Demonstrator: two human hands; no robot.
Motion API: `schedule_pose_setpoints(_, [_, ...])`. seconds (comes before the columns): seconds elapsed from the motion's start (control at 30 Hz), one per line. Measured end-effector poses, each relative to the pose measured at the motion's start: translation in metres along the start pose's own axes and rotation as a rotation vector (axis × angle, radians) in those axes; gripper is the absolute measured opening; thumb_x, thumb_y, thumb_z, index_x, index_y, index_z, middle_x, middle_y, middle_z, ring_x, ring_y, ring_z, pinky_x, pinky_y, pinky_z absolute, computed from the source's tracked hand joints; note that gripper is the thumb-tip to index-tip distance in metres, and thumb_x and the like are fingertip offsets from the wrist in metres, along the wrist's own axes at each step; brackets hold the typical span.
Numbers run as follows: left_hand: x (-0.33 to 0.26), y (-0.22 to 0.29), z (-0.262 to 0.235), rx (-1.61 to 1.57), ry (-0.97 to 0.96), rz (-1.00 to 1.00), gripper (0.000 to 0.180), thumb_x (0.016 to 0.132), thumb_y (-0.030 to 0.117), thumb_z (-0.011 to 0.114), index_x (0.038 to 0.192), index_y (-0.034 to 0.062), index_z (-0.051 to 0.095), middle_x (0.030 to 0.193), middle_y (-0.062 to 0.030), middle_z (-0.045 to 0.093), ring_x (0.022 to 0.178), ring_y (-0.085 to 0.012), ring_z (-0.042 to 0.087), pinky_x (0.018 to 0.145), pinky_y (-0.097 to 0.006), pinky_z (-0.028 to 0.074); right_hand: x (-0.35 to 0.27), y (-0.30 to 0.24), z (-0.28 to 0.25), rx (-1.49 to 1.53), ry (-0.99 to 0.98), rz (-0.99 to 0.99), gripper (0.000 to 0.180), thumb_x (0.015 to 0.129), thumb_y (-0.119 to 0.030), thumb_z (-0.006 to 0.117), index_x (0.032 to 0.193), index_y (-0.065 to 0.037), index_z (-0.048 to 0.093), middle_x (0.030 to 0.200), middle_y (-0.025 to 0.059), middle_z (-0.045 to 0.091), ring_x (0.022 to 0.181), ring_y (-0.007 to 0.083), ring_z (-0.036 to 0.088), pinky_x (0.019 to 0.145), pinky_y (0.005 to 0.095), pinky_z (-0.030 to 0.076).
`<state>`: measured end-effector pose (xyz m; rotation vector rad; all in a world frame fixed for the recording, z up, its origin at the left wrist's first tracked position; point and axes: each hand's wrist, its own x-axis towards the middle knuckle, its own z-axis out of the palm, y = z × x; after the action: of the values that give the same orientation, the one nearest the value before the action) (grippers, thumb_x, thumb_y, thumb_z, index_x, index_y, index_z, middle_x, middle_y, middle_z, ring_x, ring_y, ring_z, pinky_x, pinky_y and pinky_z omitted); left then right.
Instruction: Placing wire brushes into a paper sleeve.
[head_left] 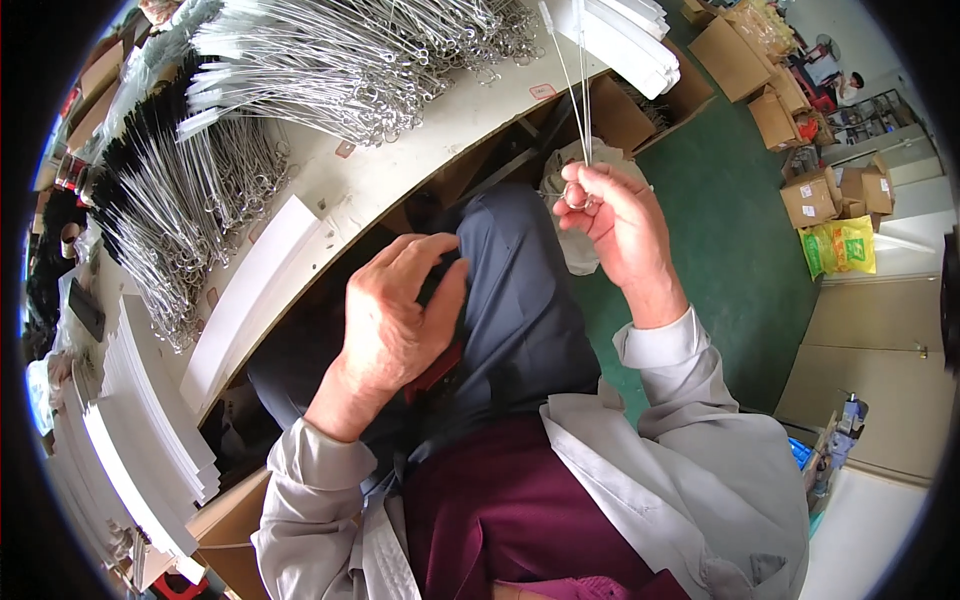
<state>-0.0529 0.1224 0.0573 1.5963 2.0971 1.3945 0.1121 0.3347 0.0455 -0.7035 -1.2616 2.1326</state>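
My right hand (pixel 632 225) is raised to the right of my knee, closed on a few thin wire brushes (pixel 586 125). Their wire loops sit at my fingertips, while the stems and slim white bristle ends point up and away. My left hand (pixel 395 315) hangs over my lap, fingers slightly curled and thumb apart, holding nothing. On the table, a large heap of white-bristled wire brushes (pixel 350 70) lies with its looped ends toward me. To its left is a heap of black-bristled wire brushes (pixel 190 190). A long white paper box (pixel 250 295) lies along the table's near edge.
Stacked white card strips (pixel 150 400) lie at the left. More long white boxes (pixel 630 50) sit at the table's far right end. Cardboard boxes (pixel 735 55) and a yellow-green bag (pixel 838 246) stand along the green floor (pixel 735 270). The table edge (pixel 400 180) curves beside my knee.
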Motion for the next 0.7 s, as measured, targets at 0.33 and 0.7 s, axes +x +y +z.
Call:
schedule_pose_setpoints(0.33, [0.014,0.019,0.025,-0.501,-0.187,-0.389,0.023,0.095,0.009,0.069,0.114,-0.0038,0.071,0.089,-0.0064,0.073,0.083,-0.011,0.069,0.077,-0.027,0.056,-0.036,0.029,0.035,-0.2,-0.059,-0.033,0.019,0.099,-0.018,0.071,0.107,-0.003,0.077,0.082,0.0004,0.07,0.07,0.0048,0.056,0.061,0.0203,0.042])
schedule_pose_setpoints(0.7, [0.013,0.019,0.023,-0.764,-0.197,-0.536,0.012,0.095,0.009,0.07,0.098,-0.0022,0.073,0.079,-0.0046,0.07,0.068,-0.0076,0.064,0.062,-0.024,0.053,-0.042,0.028,0.037,-0.077,-0.15,-0.038,0.015,0.098,-0.013,0.071,0.109,-0.004,0.073,0.082,-0.0007,0.066,0.065,0.0052,0.053,0.056,0.0207,0.04])
